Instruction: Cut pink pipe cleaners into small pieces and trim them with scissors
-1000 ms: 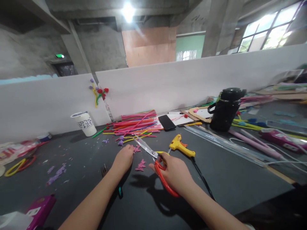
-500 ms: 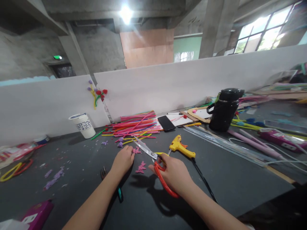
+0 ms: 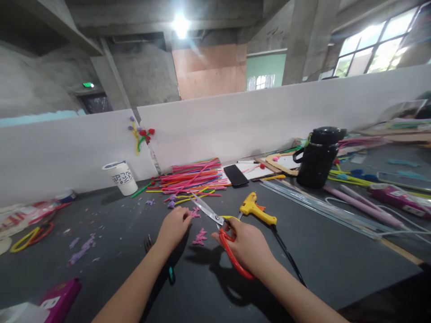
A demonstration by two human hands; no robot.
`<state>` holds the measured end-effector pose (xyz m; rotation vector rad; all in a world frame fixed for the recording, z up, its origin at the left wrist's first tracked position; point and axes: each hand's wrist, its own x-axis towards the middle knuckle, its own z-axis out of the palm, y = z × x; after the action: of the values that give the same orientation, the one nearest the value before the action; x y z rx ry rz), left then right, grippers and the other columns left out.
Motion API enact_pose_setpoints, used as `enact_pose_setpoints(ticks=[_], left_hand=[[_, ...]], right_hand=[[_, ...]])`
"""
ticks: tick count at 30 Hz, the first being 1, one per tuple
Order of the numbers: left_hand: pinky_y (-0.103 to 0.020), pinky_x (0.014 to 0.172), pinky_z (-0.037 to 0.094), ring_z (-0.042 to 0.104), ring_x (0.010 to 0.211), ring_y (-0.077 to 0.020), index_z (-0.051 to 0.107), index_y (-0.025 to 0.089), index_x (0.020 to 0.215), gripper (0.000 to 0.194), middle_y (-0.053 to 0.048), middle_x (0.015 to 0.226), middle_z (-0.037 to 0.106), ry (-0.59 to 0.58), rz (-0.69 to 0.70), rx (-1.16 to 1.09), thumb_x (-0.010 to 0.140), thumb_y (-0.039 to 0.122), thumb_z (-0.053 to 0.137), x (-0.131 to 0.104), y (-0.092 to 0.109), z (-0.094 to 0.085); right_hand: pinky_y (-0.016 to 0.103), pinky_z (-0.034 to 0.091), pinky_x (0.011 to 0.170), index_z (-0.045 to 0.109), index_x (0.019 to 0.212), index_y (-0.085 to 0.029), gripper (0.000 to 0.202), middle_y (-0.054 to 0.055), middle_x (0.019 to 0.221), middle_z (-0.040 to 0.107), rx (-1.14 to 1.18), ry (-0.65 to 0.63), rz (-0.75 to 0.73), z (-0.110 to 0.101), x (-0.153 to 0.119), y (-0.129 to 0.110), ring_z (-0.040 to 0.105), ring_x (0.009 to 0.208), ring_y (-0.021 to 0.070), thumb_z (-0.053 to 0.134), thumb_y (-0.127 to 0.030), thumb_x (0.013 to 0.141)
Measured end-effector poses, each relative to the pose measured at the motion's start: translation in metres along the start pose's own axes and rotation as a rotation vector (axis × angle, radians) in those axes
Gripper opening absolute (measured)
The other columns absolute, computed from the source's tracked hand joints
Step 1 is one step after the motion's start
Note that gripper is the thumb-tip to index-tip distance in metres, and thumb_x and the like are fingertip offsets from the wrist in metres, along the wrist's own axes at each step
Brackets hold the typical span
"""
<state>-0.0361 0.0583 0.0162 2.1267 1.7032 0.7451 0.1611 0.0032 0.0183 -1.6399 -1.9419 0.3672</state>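
My right hand [image 3: 251, 246] grips a pair of scissors [image 3: 209, 211] with one red and one yellow handle. The handles are spread, and the blade points up and left over the dark table. Close to the blade, my left hand [image 3: 173, 229] rests low with thumb and fingers bent together. A small cluster of pink fuzzy pieces [image 3: 194, 212] lies against its fingertips; whether a piece is pinched there is hidden. Nearer me, between the hands, is another pink cluster [image 3: 200, 237]. Under my left forearm lies a fork-like tool [image 3: 148, 243], partly covered.
Pink and red pipe cleaners [image 3: 191, 177] are heaped behind my hands, with a phone [image 3: 235, 175] beside them. A yellow glue gun [image 3: 257, 208] trails its black cord on the right. A black flask [image 3: 318, 157] and a white cup [image 3: 120, 178] stand farther back. Purple scraps [image 3: 82, 249] lie left.
The whole view has shifted slightly, so things appear a little farther right and lower. My left fingers have drawn slightly together beside the pink pieces. The scissors stay in my right hand.
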Motion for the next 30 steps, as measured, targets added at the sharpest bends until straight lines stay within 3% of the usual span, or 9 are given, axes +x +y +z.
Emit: enact_pose_setpoints(ticks=[4,7,11,13,23,27,30], left_hand=[[-0.024,0.052,0.04,0.048,0.053,-0.0121,0.055,0.015,0.07,0.021,0.001,0.058,0.051,-0.156,-0.029,-0.275,0.073,0.033,0.045,-0.019,0.022,0.001],[-0.021,0.05,0.04,0.048,0.05,-0.0097,0.055,0.013,0.076,0.02,0.0,0.061,0.053,-0.228,-0.046,-0.453,0.073,0.032,0.047,-0.034,0.037,0.009],[-0.02,0.048,0.035,0.043,0.047,-0.007,0.054,0.013,0.07,0.017,0.001,0.059,0.051,-0.288,-0.124,-0.889,0.07,0.029,0.054,-0.044,0.04,0.015],[-0.02,0.047,0.033,0.041,0.046,-0.0067,0.055,0.013,0.067,0.016,0.002,0.056,0.049,-0.296,-0.132,-0.968,0.069,0.029,0.056,-0.045,0.036,0.016],[-0.022,0.052,0.035,0.043,0.051,-0.0094,0.055,0.016,0.063,0.012,0.003,0.057,0.047,-0.198,0.014,-0.683,0.07,0.023,0.05,-0.048,0.034,0.01],[-0.024,0.06,0.037,0.049,0.062,-0.0126,0.056,0.017,0.062,0.011,0.001,0.063,0.052,-0.097,0.133,-0.46,0.07,0.02,0.049,-0.051,0.037,0.009],[-0.023,0.061,0.038,0.051,0.065,-0.0134,0.059,0.018,0.072,0.008,0.0,0.07,0.056,-0.047,0.138,-0.429,0.069,0.019,0.051,-0.053,0.038,0.01]], right_hand=[[0.021,0.026,0.046,0.049,0.067,-0.018,0.016,-0.001,0.056,0.052,0.227,-0.06,0.029,0.004,0.001,0.001,0.047,0.052,0.0126,0.047,-0.033,0.072],[0.018,0.03,0.045,0.048,0.068,-0.018,0.009,-0.004,0.055,0.05,0.333,-0.136,0.001,0.008,0.0,-0.002,0.046,0.05,0.0097,0.043,-0.025,0.071],[0.018,0.031,0.041,0.044,0.069,-0.018,0.007,-0.008,0.046,0.041,0.549,-0.199,0.051,0.011,-0.004,-0.012,0.041,0.04,0.0079,0.042,-0.024,0.071],[0.018,0.031,0.04,0.043,0.067,-0.018,0.006,-0.008,0.045,0.041,0.619,-0.206,0.076,0.013,-0.006,-0.017,0.04,0.038,0.0075,0.044,-0.024,0.069],[0.017,0.03,0.034,0.043,0.066,-0.019,0.01,-0.009,0.043,0.039,0.771,-0.145,0.19,0.024,-0.001,-0.026,0.039,0.035,0.0072,0.045,-0.028,0.068],[0.017,0.031,0.035,0.042,0.065,-0.019,0.007,-0.009,0.043,0.038,0.678,-0.124,0.165,0.022,0.001,-0.023,0.039,0.035,0.0071,0.044,-0.026,0.066],[0.018,0.032,0.038,0.043,0.062,-0.019,0.006,-0.008,0.046,0.041,0.584,-0.11,0.12,0.019,0.001,-0.021,0.04,0.037,0.0074,0.044,-0.025,0.064]])
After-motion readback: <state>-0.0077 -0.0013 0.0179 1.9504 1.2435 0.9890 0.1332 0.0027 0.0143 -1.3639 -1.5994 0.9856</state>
